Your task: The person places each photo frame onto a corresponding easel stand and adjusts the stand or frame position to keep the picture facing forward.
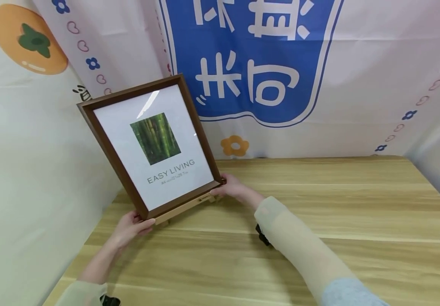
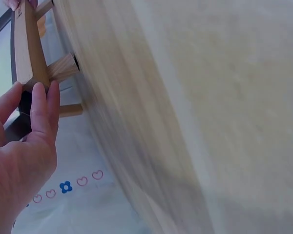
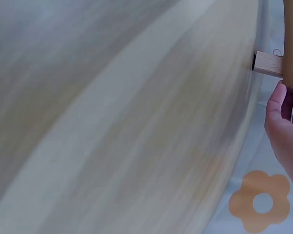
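Observation:
A dark brown picture frame (image 1: pixel 200 140) leans back on a small light-wood easel (image 1: pixel 183 211), its lower edge along the easel's ledge. The print inside shows a green bamboo picture and the words "EASY LIVING". At the ledge's left end my left hand (image 1: pixel 129 229) grips the wood beside the frame's lower corner. My right hand (image 1: pixel 237 187) holds the other end, by the frame's lower right corner. In the left wrist view, thumb and fingers (image 2: pixel 39 107) pinch the ledge's end, and wooden easel legs (image 2: pixel 63 67) reach down to the tabletop. Most of the easel is hidden behind the frame.
The wood-grain table (image 1: pixel 319 204) runs to a printed cloth backdrop (image 1: pixel 357 106) with a big blue sign. A white cloth wall (image 1: pixel 32 170) with an orange persimmon print stands close on the left. Dark wrist straps (image 1: pixel 262 236) show at the sleeves.

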Tool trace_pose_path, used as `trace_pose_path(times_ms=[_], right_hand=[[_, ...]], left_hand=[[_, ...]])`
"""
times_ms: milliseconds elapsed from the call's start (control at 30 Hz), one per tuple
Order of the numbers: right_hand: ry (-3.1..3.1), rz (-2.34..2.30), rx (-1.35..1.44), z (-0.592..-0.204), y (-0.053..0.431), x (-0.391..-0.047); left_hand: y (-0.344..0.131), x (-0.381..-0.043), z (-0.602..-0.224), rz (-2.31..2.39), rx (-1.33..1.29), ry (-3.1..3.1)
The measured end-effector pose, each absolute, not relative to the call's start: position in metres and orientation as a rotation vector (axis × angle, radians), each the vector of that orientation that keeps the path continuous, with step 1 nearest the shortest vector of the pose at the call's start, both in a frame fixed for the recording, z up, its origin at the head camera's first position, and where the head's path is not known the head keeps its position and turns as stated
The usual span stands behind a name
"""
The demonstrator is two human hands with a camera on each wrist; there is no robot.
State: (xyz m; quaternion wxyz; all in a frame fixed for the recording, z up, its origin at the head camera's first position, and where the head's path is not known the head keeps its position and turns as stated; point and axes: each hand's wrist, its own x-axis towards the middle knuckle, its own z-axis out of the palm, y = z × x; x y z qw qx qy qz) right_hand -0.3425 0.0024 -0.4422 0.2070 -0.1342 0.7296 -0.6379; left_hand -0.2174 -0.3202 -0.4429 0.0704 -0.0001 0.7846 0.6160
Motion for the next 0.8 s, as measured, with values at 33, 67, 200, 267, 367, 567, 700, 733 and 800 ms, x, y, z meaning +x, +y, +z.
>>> trace_pose_path(times_ms=[33,67,200,267,367,567,700,733,800], right_hand=[[2.027,-1.78,-0.371,-0.442,0.004,-0.343],[2.026,-1.779,-0.371,-0.442,0.007,-0.343],[2.04,-1.755,-0.367,-0.44,0.016,-0.342],[2.054,-1.73,-0.37,-0.439,0.021,-0.34],[2.078,-1.695,-0.372,-0.439,0.028,-0.338],[2.091,-1.682,-0.387,-0.439,0.04,-0.334],[2.096,-1.688,-0.388,-0.439,0.049,-0.332],[2.103,-1.682,-0.385,-0.439,0.051,-0.332],[2.132,-1.656,-0.372,-0.439,0.055,-0.331]], left_hand=[[-0.322,-0.22,-0.447,1.86,0.008,2.346],[-0.323,-0.223,-0.45,1.854,0.027,2.343],[-0.326,-0.237,-0.46,1.872,0.038,2.312],[-0.323,-0.241,-0.46,1.878,0.031,2.311],[-0.315,-0.245,-0.453,1.878,0.013,2.309],[-0.295,-0.247,-0.429,1.824,0.022,2.277],[-0.293,-0.258,-0.425,1.772,0.025,2.223],[-0.293,-0.261,-0.424,1.752,0.035,2.22],[-0.293,-0.269,-0.425,1.727,0.05,2.212]])
